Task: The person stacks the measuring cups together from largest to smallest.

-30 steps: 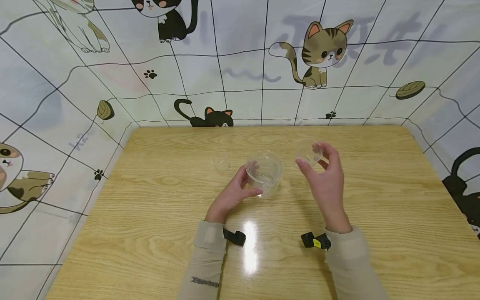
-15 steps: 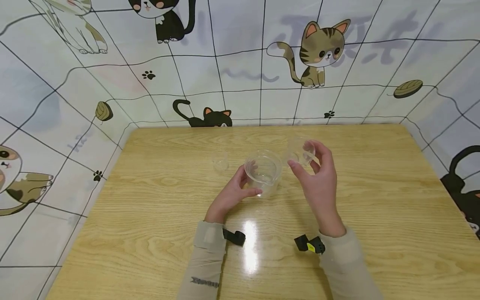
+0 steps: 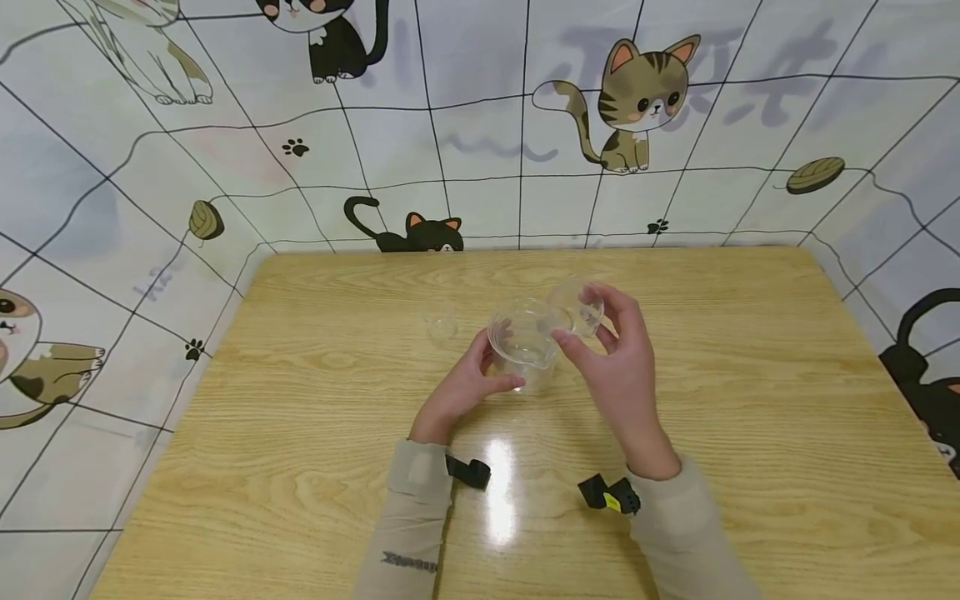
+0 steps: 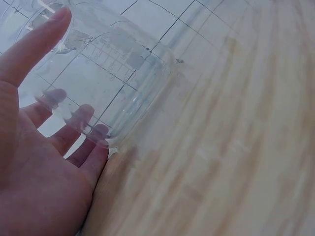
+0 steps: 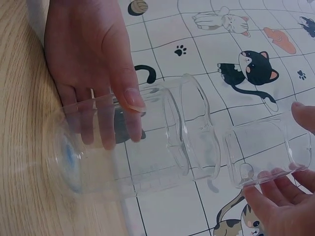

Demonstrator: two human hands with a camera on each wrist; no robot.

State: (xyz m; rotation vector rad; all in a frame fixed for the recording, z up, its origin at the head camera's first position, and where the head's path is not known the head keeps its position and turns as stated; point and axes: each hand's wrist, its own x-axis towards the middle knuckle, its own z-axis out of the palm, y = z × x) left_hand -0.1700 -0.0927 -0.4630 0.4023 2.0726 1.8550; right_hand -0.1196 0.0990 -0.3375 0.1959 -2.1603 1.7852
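While the left grip is clamped around the larger clear beaker, upright on the worktop at mid-frame, the right grip pinches the smaller clear beaker at its upper right rim. For nesting, the apparent step, centre before lowering; avoid rim contact. Its long axis appears near vertical; which end is open cannot be confirmed.

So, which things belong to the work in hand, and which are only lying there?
In the job, it seems:
large clear cup, held by the left hand
smaller clear cup, held by the right hand

Just there:
third clear cup, untouched on the table, maybe for later
cat-patterned backdrop
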